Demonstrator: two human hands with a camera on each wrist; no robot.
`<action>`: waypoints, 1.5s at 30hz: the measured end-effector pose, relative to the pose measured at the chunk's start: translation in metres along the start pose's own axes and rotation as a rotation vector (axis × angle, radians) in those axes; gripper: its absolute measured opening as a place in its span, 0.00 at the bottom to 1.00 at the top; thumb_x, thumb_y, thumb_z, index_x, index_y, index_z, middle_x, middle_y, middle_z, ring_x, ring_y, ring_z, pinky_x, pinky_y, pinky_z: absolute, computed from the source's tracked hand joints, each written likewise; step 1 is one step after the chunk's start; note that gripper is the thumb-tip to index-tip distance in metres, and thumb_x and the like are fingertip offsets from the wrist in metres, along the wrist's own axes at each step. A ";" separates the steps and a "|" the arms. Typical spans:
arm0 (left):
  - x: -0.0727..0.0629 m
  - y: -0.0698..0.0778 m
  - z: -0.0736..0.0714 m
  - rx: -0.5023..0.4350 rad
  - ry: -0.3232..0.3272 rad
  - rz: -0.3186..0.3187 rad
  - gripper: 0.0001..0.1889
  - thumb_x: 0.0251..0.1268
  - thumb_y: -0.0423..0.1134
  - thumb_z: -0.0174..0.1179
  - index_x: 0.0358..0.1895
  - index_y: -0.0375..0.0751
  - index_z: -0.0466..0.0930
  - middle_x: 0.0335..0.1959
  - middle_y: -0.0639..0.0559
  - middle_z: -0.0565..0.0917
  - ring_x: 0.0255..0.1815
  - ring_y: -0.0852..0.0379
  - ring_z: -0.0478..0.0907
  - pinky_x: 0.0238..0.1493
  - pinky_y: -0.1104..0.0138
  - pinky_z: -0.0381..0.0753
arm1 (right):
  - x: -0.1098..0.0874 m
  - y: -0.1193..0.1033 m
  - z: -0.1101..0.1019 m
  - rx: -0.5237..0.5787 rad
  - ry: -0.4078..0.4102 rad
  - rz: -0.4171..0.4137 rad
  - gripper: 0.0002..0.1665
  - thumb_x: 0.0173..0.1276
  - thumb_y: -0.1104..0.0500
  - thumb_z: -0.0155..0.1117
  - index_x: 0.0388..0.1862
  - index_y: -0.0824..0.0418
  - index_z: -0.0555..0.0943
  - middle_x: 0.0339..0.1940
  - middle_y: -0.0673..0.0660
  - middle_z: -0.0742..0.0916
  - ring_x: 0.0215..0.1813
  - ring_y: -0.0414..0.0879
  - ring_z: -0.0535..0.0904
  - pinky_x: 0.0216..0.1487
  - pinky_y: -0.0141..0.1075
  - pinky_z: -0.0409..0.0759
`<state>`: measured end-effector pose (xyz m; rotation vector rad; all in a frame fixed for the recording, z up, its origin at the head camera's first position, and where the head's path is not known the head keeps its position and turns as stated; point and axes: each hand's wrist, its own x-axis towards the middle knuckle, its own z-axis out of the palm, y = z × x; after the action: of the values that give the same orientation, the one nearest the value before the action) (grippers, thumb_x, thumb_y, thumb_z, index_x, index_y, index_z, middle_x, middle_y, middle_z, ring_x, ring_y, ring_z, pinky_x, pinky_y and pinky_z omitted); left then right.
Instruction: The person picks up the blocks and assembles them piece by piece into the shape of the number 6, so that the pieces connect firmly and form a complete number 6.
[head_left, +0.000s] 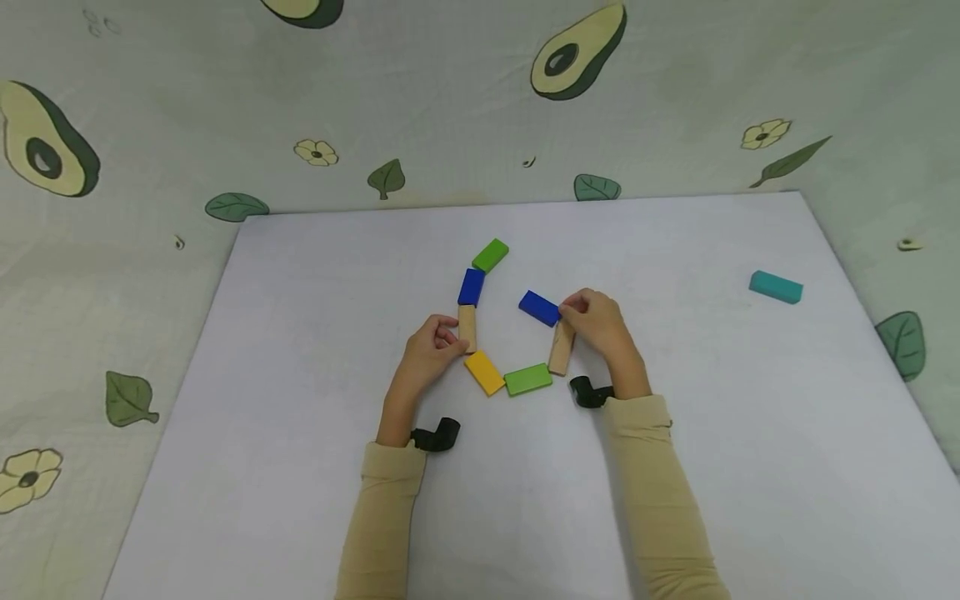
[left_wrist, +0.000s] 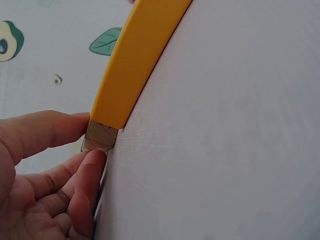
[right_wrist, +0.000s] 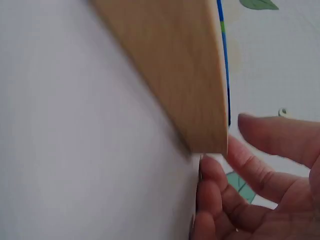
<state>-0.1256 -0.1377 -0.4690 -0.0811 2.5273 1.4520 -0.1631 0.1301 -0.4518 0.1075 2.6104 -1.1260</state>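
Observation:
My left hand [head_left: 427, 354] pinches a plain wooden block [head_left: 467, 327] between thumb and fingers. In the left wrist view, the block's end [left_wrist: 101, 135] shows between them, behind the yellow block [left_wrist: 137, 65]. At the top end of a second wooden block [head_left: 562, 346], my right hand [head_left: 596, 321] has its fingertips beside the corner where a blue block [head_left: 538, 307] meets it. The right wrist view shows a gap between the thumb [right_wrist: 275, 136] and the wooden block [right_wrist: 175, 70]; the other fingers lie loosely bent by its end.
A yellow block [head_left: 484, 372] and a green block [head_left: 528, 379] lie along the bottom of the curved row. Its upper left has a blue block [head_left: 471, 287] and a green block [head_left: 491, 255]. Far right on the white table [head_left: 300, 275] lies a teal block [head_left: 776, 287].

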 end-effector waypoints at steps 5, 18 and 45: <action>0.002 -0.001 -0.002 0.025 -0.023 -0.043 0.20 0.61 0.41 0.60 0.55 0.40 0.70 0.35 0.48 0.75 0.33 0.55 0.70 0.36 0.71 0.69 | -0.001 0.011 -0.016 0.026 -0.015 -0.007 0.22 0.72 0.50 0.49 0.55 0.63 0.73 0.53 0.64 0.78 0.55 0.56 0.71 0.54 0.48 0.70; 0.020 0.009 -0.015 0.170 -0.054 -0.122 0.24 0.64 0.47 0.56 0.59 0.40 0.67 0.38 0.45 0.76 0.36 0.52 0.72 0.38 0.66 0.70 | -0.012 0.075 -0.116 -0.080 0.209 0.009 0.26 0.72 0.54 0.45 0.62 0.69 0.67 0.64 0.73 0.65 0.64 0.68 0.60 0.61 0.60 0.60; 0.075 0.022 -0.017 0.168 -0.025 -0.119 0.19 0.61 0.45 0.59 0.52 0.38 0.74 0.43 0.43 0.77 0.42 0.51 0.72 0.44 0.64 0.72 | -0.003 0.164 -0.179 -0.319 0.239 0.251 0.33 0.64 0.64 0.45 0.68 0.72 0.57 0.63 0.82 0.56 0.65 0.77 0.48 0.60 0.67 0.54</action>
<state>-0.2045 -0.1366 -0.4588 -0.1805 2.5655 1.1851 -0.1732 0.3725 -0.4493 0.5120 2.8445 -0.6366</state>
